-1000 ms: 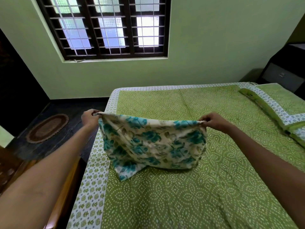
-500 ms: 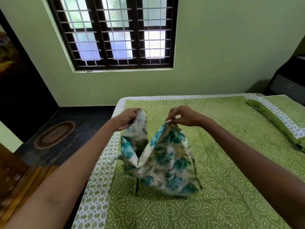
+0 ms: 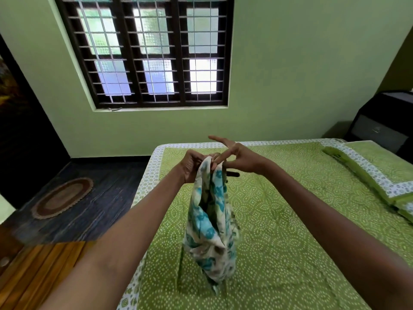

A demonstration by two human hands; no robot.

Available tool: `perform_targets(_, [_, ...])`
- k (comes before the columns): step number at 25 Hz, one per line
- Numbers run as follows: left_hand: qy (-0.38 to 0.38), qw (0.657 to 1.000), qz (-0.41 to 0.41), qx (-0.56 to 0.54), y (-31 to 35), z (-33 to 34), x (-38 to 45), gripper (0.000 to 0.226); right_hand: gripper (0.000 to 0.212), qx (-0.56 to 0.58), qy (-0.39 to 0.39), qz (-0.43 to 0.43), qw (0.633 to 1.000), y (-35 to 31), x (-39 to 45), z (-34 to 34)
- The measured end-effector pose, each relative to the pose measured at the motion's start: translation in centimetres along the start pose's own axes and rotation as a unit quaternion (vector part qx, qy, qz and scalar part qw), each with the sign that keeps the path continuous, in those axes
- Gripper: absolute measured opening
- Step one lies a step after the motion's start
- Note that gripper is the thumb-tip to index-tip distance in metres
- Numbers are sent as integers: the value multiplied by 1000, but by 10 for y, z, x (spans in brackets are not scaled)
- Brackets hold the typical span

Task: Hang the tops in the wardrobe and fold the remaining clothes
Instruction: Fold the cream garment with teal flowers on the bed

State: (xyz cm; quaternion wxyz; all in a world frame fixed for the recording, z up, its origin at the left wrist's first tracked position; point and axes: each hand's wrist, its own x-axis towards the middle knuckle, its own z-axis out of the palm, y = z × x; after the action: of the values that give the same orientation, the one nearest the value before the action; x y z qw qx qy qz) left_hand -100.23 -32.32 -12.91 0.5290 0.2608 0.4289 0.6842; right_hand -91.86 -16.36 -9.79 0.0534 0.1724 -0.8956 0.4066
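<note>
Gripped at its top edge: floral cloth [image 3: 210, 220], with the corners gathered together above the bed [image 3: 290, 231]. Left hand [image 3: 192, 166]: fingers curled round the gathered edge from the left side of the cloth. Right hand [image 3: 237, 156]: touches the same edge from the right, index and middle fingers stretched out straight, the lower fingers curled at the fabric; whether it pinches the cloth or only rests against it cannot be told.

Cloth: cream ground printed with teal and olive leaf shapes, thin fabric. Hangs doubled in a narrow, slack bundle from the hands, its lower end resting crumpled on the bedspread.

Left of the cloth: dark plank floor [image 3: 100, 198] with an oval brown mat [image 3: 62, 198]; nearer the camera, an orange-brown slatted wooden piece [image 3: 38, 276].

Under the cloth: bed covered by a green spread with white dotted swirls and a white patterned border along the left and far edges.

Behind the cloth: pale green wall [image 3: 290, 74]; dark-framed window [image 3: 147, 52] with a metal grille and frosted panes.

Right of the cloth: pillow [image 3: 380, 175] in matching green with a white band; beyond it, a dark cabinet [image 3: 384, 126] in the corner.
</note>
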Motion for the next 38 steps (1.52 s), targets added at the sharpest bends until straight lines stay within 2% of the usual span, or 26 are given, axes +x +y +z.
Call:
perform_targets(2, [-103,994,-33,-34,-2,0,6,51,31,0,-8,14,1000,3,-4,-6])
perform_targets(3, [-114,990,-51,-63,-2,-2,10,49,31,2,-7,18,1000,4,-7,-7])
perform_targets(5, [-55,995,-68,-40,1,-11,19,42,30,-9,18,18,1000,11,-14,-8])
perform_targets(7, [2,995,-32,95,7,-5,17,29,26,-33,76,27,996,22,-19,-4])
perform_targets(9, [67,978,18,196,12,-3,21,3,20,-105,123,47,986,34,-24,5])
perform_targets(10, [119,965,49,231,15,-3,23,12,20,-167,99,74,978,41,-27,11])
perform_targets(12, [212,935,107,263,22,-8,26,19,31,-318,-50,152,934,54,-38,26])
perform_targets(13, [240,916,145,287,27,-12,24,20,41,-365,-118,184,905,61,-46,31])
perform_targets(14, [262,889,178,330,34,-17,21,20,48,-381,-154,205,888,71,-53,32])
perform_targets(15, [274,855,201,392,40,-24,18,19,47,-364,-157,217,892,79,-59,26])
perform_targets(17, [269,768,204,543,50,-35,10,11,33,-302,-99,225,921,83,-64,6])
perform_targets(18, [259,730,195,601,52,-42,6,9,36,-282,-64,231,929,84,-63,-6])
perform_targets(19, [247,707,183,637,51,-48,3,10,38,-275,-35,234,932,81,-62,-19])
perform_targets(22, [223,697,152,664,42,-57,-2,18,33,-276,14,226,934,71,-57,-42])
perform_targets(27, [205,670,162,695,38,-48,4,21,18,-232,70,208,948,59,-63,-69])
perform_targets(31, [158,668,190,701,34,-40,26,15,18,-257,72,243,933,53,-80,-95])
perform_targets(34, [138,672,206,698,32,-24,51,9,21,-262,133,256,921,52,-112,-104])
perform_targets(35, [124,672,205,700,31,-18,59,12,21,-266,151,262,915,52,-126,-105])
perform_targets(38, [76,653,182,731,25,14,81,19,18,-285,137,304,899,49,-168,-109])
